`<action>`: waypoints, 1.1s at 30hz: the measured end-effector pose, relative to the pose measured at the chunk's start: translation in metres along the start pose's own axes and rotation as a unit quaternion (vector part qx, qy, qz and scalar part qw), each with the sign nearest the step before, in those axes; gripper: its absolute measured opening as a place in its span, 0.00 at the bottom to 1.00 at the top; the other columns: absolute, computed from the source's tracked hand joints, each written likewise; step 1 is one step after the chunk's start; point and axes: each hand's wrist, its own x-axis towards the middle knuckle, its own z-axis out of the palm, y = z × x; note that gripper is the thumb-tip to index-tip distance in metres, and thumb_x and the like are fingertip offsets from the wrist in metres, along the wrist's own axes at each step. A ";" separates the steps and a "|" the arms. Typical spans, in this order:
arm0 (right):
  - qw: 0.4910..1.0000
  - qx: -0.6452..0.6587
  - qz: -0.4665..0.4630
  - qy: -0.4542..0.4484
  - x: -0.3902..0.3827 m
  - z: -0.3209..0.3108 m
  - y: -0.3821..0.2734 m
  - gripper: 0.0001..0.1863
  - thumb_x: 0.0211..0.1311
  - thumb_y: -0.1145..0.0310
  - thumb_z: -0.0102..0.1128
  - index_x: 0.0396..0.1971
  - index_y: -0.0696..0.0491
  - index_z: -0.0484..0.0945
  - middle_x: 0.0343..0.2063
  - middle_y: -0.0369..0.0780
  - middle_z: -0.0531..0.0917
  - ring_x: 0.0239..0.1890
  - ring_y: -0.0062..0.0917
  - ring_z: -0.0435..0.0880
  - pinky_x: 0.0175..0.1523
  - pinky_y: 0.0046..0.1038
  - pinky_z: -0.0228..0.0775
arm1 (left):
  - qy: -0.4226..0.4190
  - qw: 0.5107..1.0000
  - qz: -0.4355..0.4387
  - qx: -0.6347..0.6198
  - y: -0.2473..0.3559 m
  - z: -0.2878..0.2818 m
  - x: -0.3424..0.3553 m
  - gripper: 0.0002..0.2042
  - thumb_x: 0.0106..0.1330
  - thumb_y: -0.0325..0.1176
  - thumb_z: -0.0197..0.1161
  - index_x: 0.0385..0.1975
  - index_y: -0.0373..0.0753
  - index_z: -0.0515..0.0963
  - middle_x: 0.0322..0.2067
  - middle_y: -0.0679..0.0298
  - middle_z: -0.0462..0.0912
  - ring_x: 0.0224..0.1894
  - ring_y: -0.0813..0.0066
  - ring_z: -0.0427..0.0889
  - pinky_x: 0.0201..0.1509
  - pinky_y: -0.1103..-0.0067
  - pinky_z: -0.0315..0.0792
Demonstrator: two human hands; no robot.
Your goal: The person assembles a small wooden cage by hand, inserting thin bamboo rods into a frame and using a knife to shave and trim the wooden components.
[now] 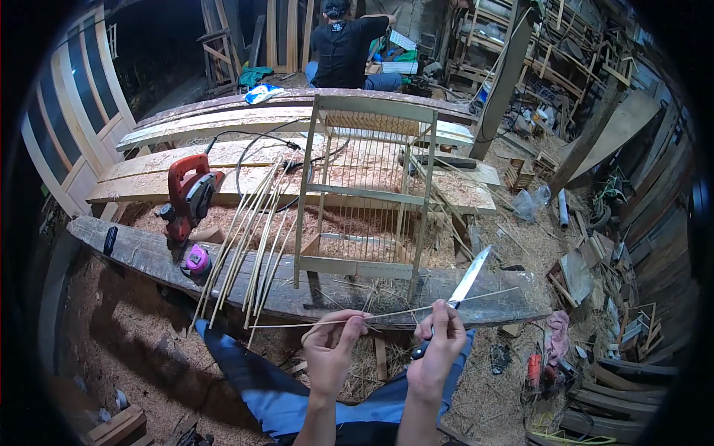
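A thin bamboo strip [286, 325] runs crosswise over my lap, pinched between thumb and fingers of my left hand [335, 343]. My right hand [439, 338] is closed round the dark handle of a knife [472, 273], whose bright blade points up and away to the right. The strip also passes at the right hand's fingertips, by the base of the blade. Just beyond my hands stands an upright wooden frame [362, 269] with rows of thin slats, like a birdcage under construction. Left of it, several long bamboo strips [256, 230] lean across the bench.
A weathered plank bench [141, 249] crosses in front of me. On it stand a red power planer [192, 195] and a pink-topped round container [197, 259]. Shavings cover boards and floor. Another person [343, 48] sits at the back, facing away. A slanted post [506, 85] rises at right.
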 end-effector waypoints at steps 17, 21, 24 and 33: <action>0.996 -0.043 -0.027 0.069 0.023 -0.016 0.005 0.10 0.72 0.59 0.59 0.36 0.49 0.72 0.22 0.27 0.65 0.22 0.10 0.61 0.25 0.17 0.51 | 0.246 0.953 0.175 -0.005 0.009 -0.053 0.017 0.08 0.77 0.36 0.54 0.38 0.38 0.70 0.28 0.61 0.79 0.32 0.76 0.79 0.40 0.80 0.72; 0.989 -0.110 -0.085 0.057 0.019 -0.009 0.008 0.07 0.72 0.64 0.58 0.41 0.50 0.72 0.27 0.28 0.67 0.25 0.10 0.62 0.28 0.17 0.54 | 0.245 0.949 0.196 0.015 0.012 -0.057 0.022 0.10 0.79 0.39 0.49 0.40 0.39 0.68 0.22 0.66 0.71 0.24 0.79 0.70 0.33 0.80 0.68; 0.977 -0.168 -0.123 -0.047 0.006 0.001 0.008 0.06 0.72 0.69 0.55 0.45 0.54 0.72 0.31 0.30 0.71 0.28 0.12 0.66 0.32 0.17 0.61 | 0.172 0.973 0.151 0.025 0.018 -0.043 0.017 0.11 0.80 0.39 0.48 0.40 0.38 0.70 0.20 0.70 0.65 0.22 0.83 0.64 0.27 0.82 0.63; 0.950 -0.141 -0.089 -0.263 -0.022 0.024 0.007 0.14 0.72 0.73 0.54 0.54 0.55 0.68 0.38 0.39 0.81 0.34 0.18 0.76 0.40 0.22 0.70 | -0.017 0.997 -0.034 0.060 0.002 -0.026 0.013 0.10 0.78 0.29 0.47 0.50 0.34 0.72 0.25 0.73 0.67 0.26 0.89 0.62 0.28 0.86 0.60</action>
